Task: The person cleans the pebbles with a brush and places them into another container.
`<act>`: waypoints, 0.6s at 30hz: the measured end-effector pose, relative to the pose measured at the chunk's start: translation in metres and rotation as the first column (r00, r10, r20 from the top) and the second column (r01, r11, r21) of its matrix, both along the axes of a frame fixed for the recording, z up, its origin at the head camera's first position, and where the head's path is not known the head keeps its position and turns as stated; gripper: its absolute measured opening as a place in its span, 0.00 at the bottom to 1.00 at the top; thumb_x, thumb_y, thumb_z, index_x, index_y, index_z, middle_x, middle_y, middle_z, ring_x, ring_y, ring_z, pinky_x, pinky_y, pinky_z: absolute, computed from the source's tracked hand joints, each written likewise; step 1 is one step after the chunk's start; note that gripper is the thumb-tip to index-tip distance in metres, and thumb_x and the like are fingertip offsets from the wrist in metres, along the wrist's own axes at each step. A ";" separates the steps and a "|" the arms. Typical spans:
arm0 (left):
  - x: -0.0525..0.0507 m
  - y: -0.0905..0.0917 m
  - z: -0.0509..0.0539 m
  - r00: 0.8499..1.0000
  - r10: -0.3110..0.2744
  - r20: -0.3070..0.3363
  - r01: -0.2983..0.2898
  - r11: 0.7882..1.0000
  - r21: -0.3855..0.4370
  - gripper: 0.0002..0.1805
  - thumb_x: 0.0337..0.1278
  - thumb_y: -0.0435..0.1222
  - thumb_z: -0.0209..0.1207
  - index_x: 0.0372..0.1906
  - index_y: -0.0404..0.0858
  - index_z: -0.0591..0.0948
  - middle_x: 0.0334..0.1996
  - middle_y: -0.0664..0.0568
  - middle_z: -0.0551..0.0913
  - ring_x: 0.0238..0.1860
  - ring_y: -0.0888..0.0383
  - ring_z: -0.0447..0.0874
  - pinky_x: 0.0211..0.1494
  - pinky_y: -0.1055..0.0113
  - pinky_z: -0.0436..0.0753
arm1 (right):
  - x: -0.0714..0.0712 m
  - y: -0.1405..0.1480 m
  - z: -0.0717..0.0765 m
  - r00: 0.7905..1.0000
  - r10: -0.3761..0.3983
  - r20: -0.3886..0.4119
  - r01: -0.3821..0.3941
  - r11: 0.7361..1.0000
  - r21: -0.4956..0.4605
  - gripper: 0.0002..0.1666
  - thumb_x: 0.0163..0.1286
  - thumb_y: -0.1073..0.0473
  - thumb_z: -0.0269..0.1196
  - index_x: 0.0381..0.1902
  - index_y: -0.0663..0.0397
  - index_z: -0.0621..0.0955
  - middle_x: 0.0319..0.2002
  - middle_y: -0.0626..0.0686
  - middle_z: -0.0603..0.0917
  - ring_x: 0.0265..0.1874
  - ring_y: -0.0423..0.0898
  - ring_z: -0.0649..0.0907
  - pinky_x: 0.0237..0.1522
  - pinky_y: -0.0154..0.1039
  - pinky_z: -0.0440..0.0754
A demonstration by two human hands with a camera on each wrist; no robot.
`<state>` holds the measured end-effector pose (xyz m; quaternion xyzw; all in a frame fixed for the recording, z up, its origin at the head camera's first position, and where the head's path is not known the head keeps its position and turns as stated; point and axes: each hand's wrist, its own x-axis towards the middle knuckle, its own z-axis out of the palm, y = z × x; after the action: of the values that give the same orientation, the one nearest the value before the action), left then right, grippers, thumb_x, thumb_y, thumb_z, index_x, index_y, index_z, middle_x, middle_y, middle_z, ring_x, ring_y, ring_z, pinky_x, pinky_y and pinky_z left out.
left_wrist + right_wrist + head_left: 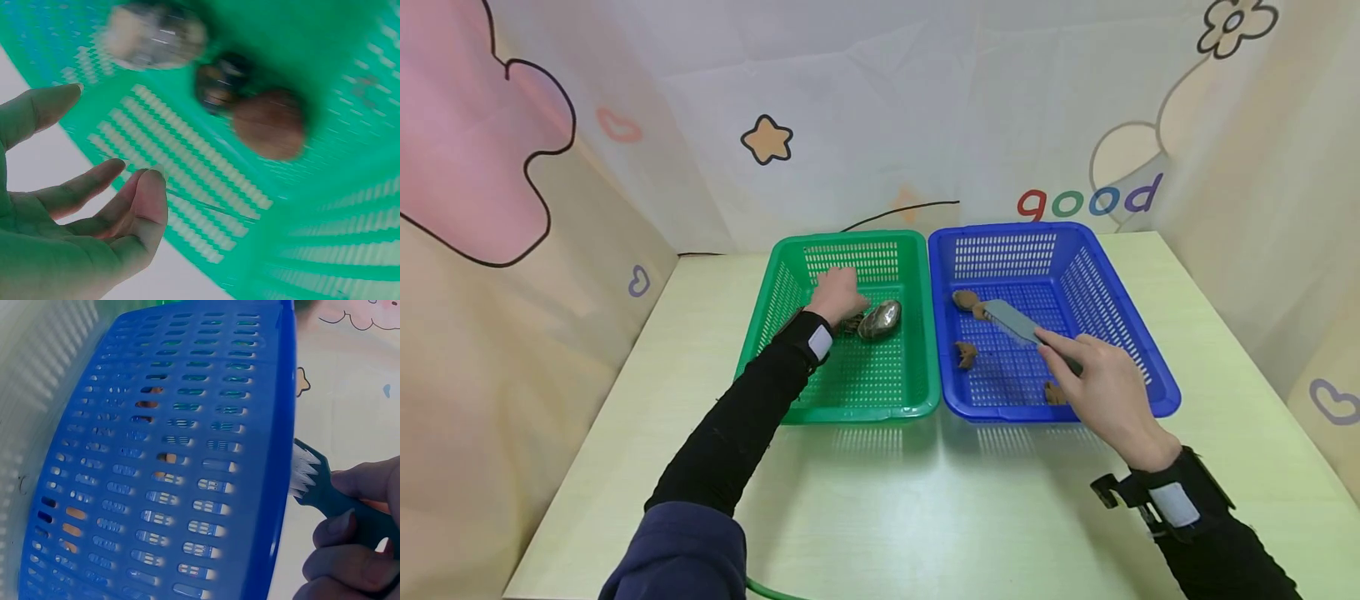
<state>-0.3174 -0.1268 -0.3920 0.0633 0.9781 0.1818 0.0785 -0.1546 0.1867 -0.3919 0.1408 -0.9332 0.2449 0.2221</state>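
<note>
Behind the blue basket, the curtain reads "good" in four colours. Left of that basket stands a green basket, my left hand over it, loosely bent, empty. Above the blue basket, my right hand grips a dark-teal, white-bristled brush.

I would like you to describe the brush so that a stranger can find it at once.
Find the blue basket, to the right of the green basket. At its near right corner, a right hand holds the brush. Unlike the small brown pieces lying in this basket, the brush is long and dark green, with white bristles.
</note>
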 end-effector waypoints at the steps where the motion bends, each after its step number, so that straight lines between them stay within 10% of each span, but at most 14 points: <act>1: 0.001 0.005 0.003 0.999 -0.035 -0.022 0.035 0.999 0.000 0.14 0.61 0.35 0.56 0.24 0.39 0.65 0.30 0.46 0.67 0.39 0.47 0.68 0.45 0.58 0.65 | 0.000 0.000 0.000 1.000 0.004 0.004 -0.004 1.000 -0.005 0.17 0.66 0.62 0.64 0.52 0.57 0.84 0.17 0.48 0.68 0.16 0.40 0.63 0.15 0.32 0.59; 6: 0.009 0.027 0.016 0.985 -0.147 -0.092 0.151 0.988 0.041 0.05 0.60 0.33 0.55 0.35 0.34 0.73 0.32 0.45 0.73 0.35 0.52 0.68 0.41 0.64 0.66 | 0.000 -0.001 0.001 1.000 0.015 0.014 -0.014 1.000 -0.019 0.17 0.66 0.61 0.64 0.53 0.57 0.83 0.18 0.49 0.71 0.16 0.40 0.64 0.15 0.31 0.60; 13: 0.021 0.053 0.033 0.965 -0.240 -0.105 0.259 0.938 0.229 0.23 0.66 0.36 0.56 0.62 0.31 0.72 0.57 0.38 0.78 0.56 0.47 0.76 0.58 0.57 0.76 | -0.001 -0.003 0.004 0.999 0.034 -0.004 -0.034 0.998 -0.047 0.18 0.66 0.62 0.64 0.53 0.57 0.83 0.19 0.49 0.74 0.16 0.39 0.64 0.16 0.31 0.59; 18: 0.027 0.069 0.039 0.887 -0.458 -0.051 0.452 0.841 0.298 0.28 0.62 0.40 0.61 0.65 0.37 0.70 0.60 0.44 0.75 0.60 0.50 0.73 0.60 0.60 0.75 | -0.002 -0.005 0.006 0.998 0.049 -0.031 -0.051 0.996 -0.077 0.18 0.65 0.64 0.65 0.53 0.59 0.83 0.20 0.50 0.78 0.17 0.38 0.65 0.16 0.31 0.60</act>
<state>-0.2904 -0.0581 -0.3526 0.3027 0.8948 0.3057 0.1195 -0.1567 0.1819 -0.3863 0.1590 -0.9158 0.2845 0.2347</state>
